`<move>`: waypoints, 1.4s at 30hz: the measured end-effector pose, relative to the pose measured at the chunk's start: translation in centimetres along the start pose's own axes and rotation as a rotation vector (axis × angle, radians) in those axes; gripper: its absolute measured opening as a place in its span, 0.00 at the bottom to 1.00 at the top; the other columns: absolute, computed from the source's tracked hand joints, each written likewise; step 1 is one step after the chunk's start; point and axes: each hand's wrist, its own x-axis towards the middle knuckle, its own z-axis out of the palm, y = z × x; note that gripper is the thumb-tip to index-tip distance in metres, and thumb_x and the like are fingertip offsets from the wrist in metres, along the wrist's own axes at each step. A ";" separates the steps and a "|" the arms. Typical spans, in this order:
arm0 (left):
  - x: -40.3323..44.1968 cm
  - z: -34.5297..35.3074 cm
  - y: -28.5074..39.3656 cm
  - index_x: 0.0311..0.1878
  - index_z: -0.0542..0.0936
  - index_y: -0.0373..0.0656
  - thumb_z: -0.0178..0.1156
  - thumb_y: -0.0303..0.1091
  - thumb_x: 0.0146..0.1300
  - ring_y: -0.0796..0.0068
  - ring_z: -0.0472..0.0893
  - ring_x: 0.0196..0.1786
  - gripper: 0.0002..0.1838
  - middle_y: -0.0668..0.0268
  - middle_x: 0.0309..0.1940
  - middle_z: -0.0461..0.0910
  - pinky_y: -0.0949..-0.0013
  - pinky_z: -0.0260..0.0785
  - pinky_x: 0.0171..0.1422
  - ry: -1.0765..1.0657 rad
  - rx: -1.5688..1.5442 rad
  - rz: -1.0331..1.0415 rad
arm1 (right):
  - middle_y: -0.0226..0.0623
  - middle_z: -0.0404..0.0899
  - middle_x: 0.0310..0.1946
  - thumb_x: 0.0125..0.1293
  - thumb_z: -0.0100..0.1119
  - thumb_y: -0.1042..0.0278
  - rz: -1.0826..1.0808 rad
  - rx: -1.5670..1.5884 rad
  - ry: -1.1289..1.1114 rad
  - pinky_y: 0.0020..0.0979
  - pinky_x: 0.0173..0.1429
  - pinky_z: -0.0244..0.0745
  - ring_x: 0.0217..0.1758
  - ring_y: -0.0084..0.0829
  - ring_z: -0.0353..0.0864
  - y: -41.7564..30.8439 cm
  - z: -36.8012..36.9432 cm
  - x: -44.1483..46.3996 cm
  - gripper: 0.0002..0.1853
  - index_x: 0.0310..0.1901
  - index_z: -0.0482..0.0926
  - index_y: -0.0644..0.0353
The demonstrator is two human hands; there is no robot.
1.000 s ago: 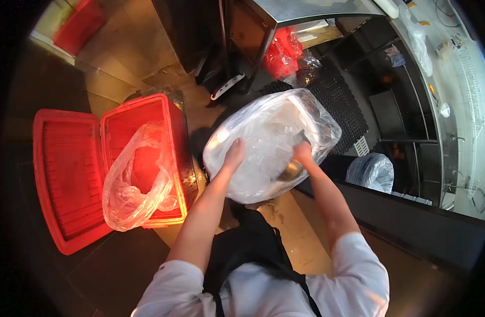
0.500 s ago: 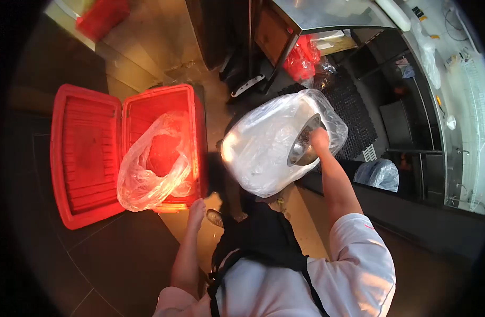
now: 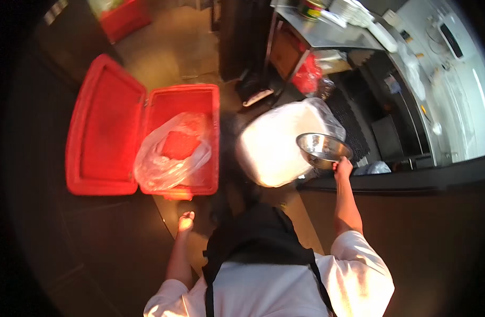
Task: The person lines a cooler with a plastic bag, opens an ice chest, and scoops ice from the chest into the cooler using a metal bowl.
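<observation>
My right hand (image 3: 343, 168) grips the rim of a round metal bowl (image 3: 325, 147), held tilted over the right edge of a white, plastic-lined container (image 3: 276, 145). The bowl's inside looks shiny. My left hand (image 3: 186, 221) is in front of a red bin (image 3: 215, 142), touching nothing; its fingers look curled, too blurred to judge. Inside the red bin, whose lid (image 3: 107, 132) hangs open on the left, a clear plastic bag (image 3: 163, 165) lies with its mouth open around something red.
A metal table (image 3: 340, 36) stands at the back right, with a can (image 3: 310, 9) on it and red bags (image 3: 307, 74) below. Along the right runs a white counter (image 3: 454, 100). Another red container (image 3: 125, 20) is at the upper left.
My right hand has brought the bowl out from inside the white container to its right edge. My left hand has left the white container and moved left. The view has shifted.
</observation>
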 end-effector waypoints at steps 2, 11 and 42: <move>-2.3 -3.3 -0.3 0.49 0.78 0.35 0.58 0.45 0.66 0.74 0.78 0.48 0.21 0.62 0.43 0.81 0.68 0.68 0.56 -0.031 0.253 -0.107 | 0.35 0.71 0.14 0.65 0.47 0.66 -0.008 0.043 0.006 0.27 0.13 0.62 0.11 0.26 0.69 0.8 0.8 -2.6 0.11 0.28 0.70 0.63; -8.2 -11.8 -4.6 0.52 0.79 0.40 0.57 0.50 0.64 0.65 0.79 0.48 0.23 0.60 0.45 0.82 0.61 0.71 0.52 0.152 0.038 -0.291 | 0.37 0.71 0.14 0.67 0.45 0.68 -0.162 -0.029 -0.253 0.29 0.12 0.62 0.10 0.27 0.69 2.2 12.4 -12.4 0.09 0.30 0.68 0.63; 20.6 -0.8 12.0 0.53 0.75 0.42 0.54 0.53 0.66 0.58 0.79 0.51 0.24 0.55 0.47 0.80 0.56 0.71 0.58 0.406 -1.326 -0.458 | 0.50 0.80 0.34 0.64 0.47 0.67 -1.231 -1.385 -1.479 0.44 0.35 0.80 0.32 0.48 0.84 31.6 65.5 -22.4 0.08 0.42 0.72 0.58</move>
